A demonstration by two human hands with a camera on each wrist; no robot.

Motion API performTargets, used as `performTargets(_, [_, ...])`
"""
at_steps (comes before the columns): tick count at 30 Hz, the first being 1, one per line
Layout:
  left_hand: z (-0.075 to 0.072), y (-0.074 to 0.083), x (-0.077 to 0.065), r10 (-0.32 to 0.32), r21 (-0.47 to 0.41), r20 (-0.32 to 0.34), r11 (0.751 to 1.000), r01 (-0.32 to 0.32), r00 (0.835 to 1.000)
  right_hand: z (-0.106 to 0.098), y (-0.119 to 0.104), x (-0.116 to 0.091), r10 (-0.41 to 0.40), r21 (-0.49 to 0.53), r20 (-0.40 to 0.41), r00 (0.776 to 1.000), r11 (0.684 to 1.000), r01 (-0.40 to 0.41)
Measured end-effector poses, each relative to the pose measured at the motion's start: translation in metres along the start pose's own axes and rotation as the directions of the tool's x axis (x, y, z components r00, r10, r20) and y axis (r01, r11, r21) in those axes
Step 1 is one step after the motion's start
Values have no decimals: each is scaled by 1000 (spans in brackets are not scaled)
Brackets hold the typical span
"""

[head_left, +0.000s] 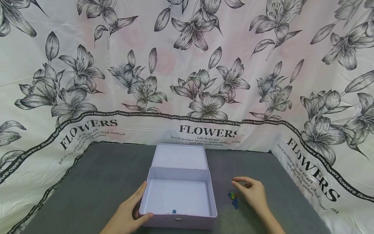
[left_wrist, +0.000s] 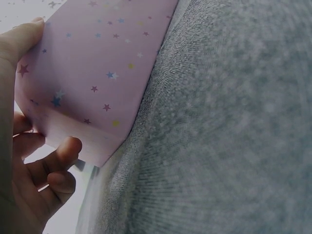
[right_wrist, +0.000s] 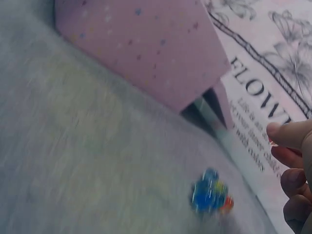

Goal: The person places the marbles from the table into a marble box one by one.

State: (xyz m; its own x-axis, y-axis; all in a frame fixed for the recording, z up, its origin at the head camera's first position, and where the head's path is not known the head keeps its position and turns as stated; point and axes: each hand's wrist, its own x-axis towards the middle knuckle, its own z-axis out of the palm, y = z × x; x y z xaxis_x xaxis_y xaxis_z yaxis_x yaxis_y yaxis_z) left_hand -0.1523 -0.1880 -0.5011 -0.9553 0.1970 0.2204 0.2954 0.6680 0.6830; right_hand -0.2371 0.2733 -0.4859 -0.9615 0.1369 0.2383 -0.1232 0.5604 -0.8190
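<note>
Probably light, hard and slippery, the marbles (head_left: pixel 235 202) at the frame's lower right want a fingertip pinch round the middle; the right hand (head_left: pixel 253 192) pinches a barely visible orange piece (right_wrist: pixel 273 143), while the left hand (head_left: pixel 127 209) grips the box (head_left: pixel 194 222), lower centre, near-left corner.

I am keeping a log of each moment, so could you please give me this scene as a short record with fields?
Box: pale purple, stars on its outside
Lid: open, at the far side
Inside: one small blue piece, near the front wall
Left grip: holds the box at its left front corner
Right grip: thumb and forefinger seem to pinch a small thing, mostly hidden
Loose pieces: blue, yellow-green, orange; grouped right of the box
Surface: dark grey
Backdrop: floral cloth reading "FLOWERS"
</note>
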Motion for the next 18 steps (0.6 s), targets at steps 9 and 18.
performTargets(9, [1, -1, 0, 38, 14, -29, 999, -37, 999, 25, -29, 11, -126, 52, -36, 991, 991, 127])
performTargets(18, [0, -2, -1, -4, -21, 4, 1000, 4, 1000, 56, -53, 16, -175, 131, -29, 984, 975, 177])
